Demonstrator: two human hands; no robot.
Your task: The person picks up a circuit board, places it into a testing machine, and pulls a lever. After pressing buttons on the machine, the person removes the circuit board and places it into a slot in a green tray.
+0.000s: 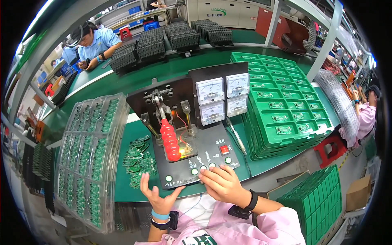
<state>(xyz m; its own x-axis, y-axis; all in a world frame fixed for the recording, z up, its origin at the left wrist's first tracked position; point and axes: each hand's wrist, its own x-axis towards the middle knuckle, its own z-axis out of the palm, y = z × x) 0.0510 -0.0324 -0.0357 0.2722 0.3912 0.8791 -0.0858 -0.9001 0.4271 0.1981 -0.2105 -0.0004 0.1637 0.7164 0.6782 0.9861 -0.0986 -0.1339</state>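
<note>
A black test fixture (185, 176) stands before me, with a red-handled toggle clamp (169, 141), white round buttons (169, 179) and a red rocker switch (224, 150). Its red handle points down toward me. Beside the handle a light glows, and what lies under the clamp is mostly hidden. My right hand (220, 183) rests its fingertips on the buttons at the panel's front edge and holds nothing. My left hand (158, 198) is held open at the front left corner, thumb and fingers apart. Near it lies a loose pile of small green circuit boards (139, 159).
Analog meters (212, 112) are mounted behind the panel, a pen-like probe (237, 136) to its right. Stacked green trays (265, 136) with boards stand right, clear plastic trays (92, 163) of boards left. Black racks (151, 43) line the back; a co-worker (94, 45) sits far left.
</note>
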